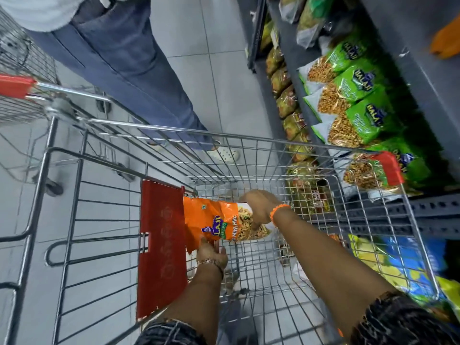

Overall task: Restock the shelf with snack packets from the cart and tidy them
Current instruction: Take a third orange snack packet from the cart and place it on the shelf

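Both arms reach forward and down. Left hand (212, 255) pinches with fingers curled, wrist bent; right hand (258, 207) clamps down from above.

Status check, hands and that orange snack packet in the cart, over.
Left hand and right hand both gripping the orange snack packet inside the wire cart. Green packets already on the shelf at right. Another person's legs beyond the cart.
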`<control>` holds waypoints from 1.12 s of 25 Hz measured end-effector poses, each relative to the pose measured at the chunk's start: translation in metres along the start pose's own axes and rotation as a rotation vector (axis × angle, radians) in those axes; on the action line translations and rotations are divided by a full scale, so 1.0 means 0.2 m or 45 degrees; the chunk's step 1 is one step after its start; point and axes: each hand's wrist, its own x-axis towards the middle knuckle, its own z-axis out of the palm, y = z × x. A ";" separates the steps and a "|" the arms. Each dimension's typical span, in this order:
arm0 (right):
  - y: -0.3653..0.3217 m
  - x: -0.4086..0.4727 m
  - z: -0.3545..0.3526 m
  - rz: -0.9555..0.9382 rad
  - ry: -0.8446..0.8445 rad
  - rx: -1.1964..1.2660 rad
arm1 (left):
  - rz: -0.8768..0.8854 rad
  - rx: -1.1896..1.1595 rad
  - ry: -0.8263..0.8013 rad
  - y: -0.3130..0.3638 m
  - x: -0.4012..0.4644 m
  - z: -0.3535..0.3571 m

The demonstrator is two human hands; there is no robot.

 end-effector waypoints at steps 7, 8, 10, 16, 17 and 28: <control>0.26 -0.26 0.03 0.082 0.217 0.591 | 0.366 0.273 -0.344 0.02 -0.31 0.13; 0.31 -0.32 0.03 0.080 0.250 0.695 | 0.438 0.283 -0.430 0.02 -0.40 0.17; 0.36 -0.47 0.01 0.079 0.340 0.875 | 0.567 0.318 -0.621 0.02 -0.58 0.27; 0.29 -0.92 -0.15 0.026 0.650 1.244 | 0.819 0.488 -1.016 0.06 -1.16 0.51; 0.27 -1.02 -0.18 0.002 0.709 1.333 | 0.852 0.530 -1.097 0.06 -1.29 0.53; 0.00 -2.16 -0.40 -0.179 1.562 1.598 | 0.693 0.720 -1.581 -0.27 -2.60 0.53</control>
